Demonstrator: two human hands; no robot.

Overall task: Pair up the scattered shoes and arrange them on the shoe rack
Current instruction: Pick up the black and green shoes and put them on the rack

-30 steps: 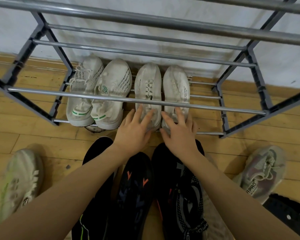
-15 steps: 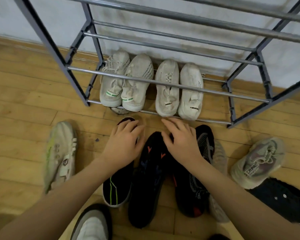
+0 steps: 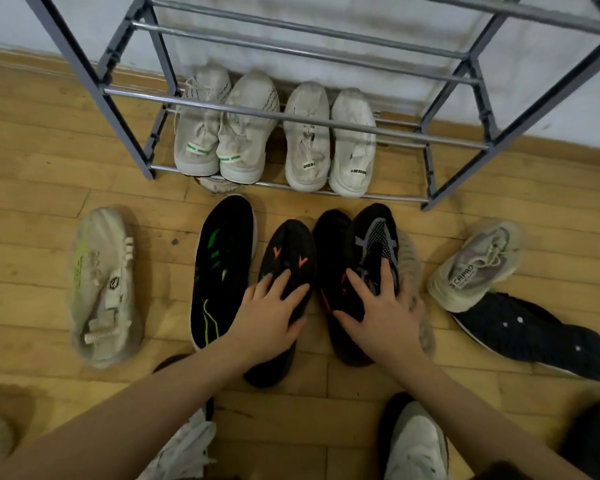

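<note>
Both hands are pulling back from the rack's white pairs (image 3: 274, 133). The left hand (image 3: 269, 313) is now lying flat, fingers straight, on the orange-marked black shoe (image 3: 291, 251); the right hand (image 3: 383, 311) is pressing flat on its neighbouring black shoes (image 3: 333, 237), on the floor (image 3: 32, 174) near the shoe rack (image 3: 125, 133).

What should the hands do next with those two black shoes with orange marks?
Probably curl the fingers and lift both. The left hand and right hand rest on the two black orange-marked shoes, and the shoe rack has bare rail beside the white pairs.

Shoe rack (image 3: 291, 116) shiny metal rails; floor (image 3: 32, 161) worn matt wood; black shoes (image 3: 288, 271) apparently knit cloth.
</note>
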